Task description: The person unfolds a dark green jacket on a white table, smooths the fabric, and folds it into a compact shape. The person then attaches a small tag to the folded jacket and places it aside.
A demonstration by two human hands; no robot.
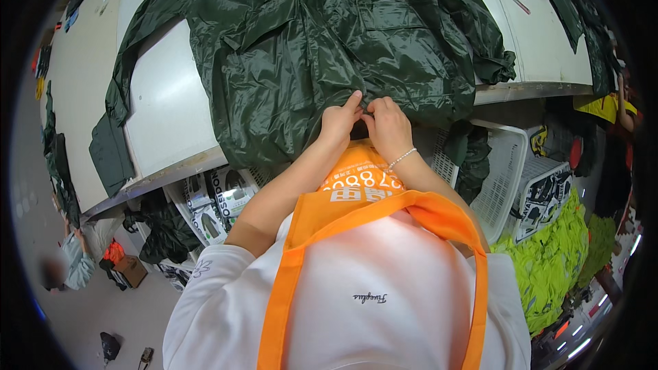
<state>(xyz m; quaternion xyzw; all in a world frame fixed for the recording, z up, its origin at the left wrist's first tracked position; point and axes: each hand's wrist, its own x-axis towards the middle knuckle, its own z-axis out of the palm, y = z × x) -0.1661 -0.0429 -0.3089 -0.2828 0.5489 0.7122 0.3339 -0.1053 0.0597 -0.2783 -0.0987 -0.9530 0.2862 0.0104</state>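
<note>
One dark green raincoat (329,48) is lying on the worktop (164,109), and two hands, the left hand (339,123) and the right hand (389,127), are pinching its near hem. Two white plastic baskets (504,171) are standing at the right. One bracelet (401,159) is showing. One heap of yellow-green garments (555,260) is lying near right.

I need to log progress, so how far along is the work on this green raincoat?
Done: the dark green raincoat lies spread open on the white table. In hand: the left hand and right hand pinch its bottom hem at the table's near edge. Left: the sleeves and body remain unfolded.
</note>
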